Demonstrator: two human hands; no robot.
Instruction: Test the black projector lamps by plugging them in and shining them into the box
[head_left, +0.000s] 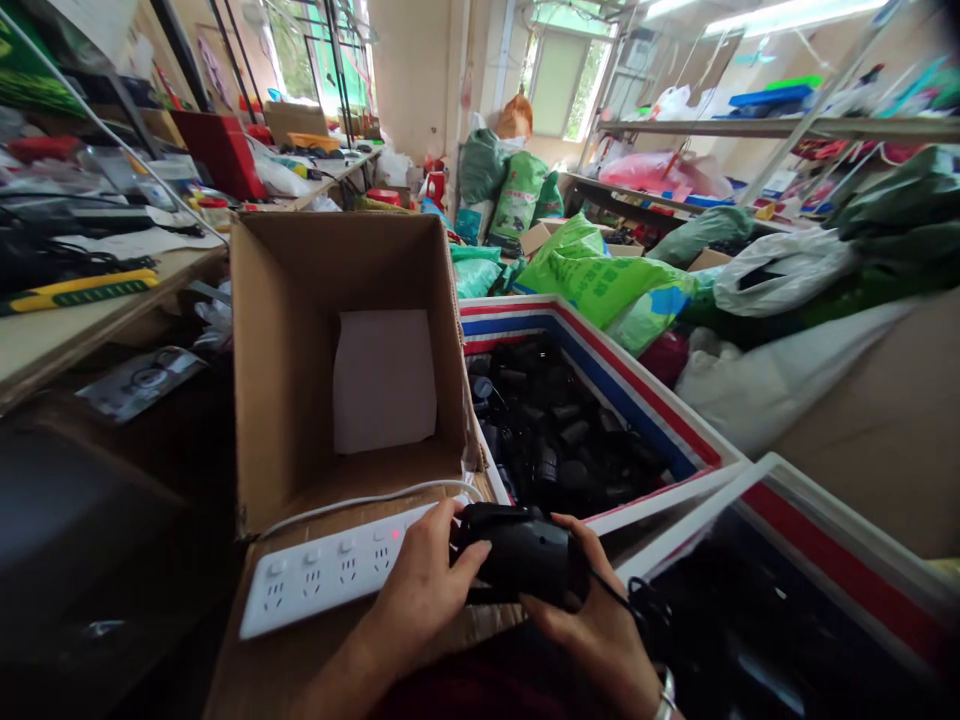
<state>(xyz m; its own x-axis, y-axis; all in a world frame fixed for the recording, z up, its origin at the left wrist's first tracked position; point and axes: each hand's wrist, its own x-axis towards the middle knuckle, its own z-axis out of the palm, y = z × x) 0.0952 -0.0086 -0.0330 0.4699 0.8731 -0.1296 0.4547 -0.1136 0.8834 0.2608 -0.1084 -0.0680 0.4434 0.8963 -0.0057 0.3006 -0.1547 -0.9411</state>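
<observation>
Both hands grip a black rounded plastic device (517,550) with a cord, low in the middle of the head view; its exact kind I cannot make out. My left hand (424,570) closes on its left end, thumb on top. Around the right end wraps my right hand (600,625), and a black cord (649,610) runs off beside it. Just left of the device, a white power strip (322,575) lies on cardboard, a small red light glowing near its right end. Part of the strip is hidden behind my left hand.
An open cardboard box (281,360) stands behind the strip, a pale sheet (386,380) inside. To the right, a striped bin (645,400) holds many black parts; a second striped bin (847,560) is nearer. A workbench (97,320) runs along the left. Green sacks (600,270) lie beyond.
</observation>
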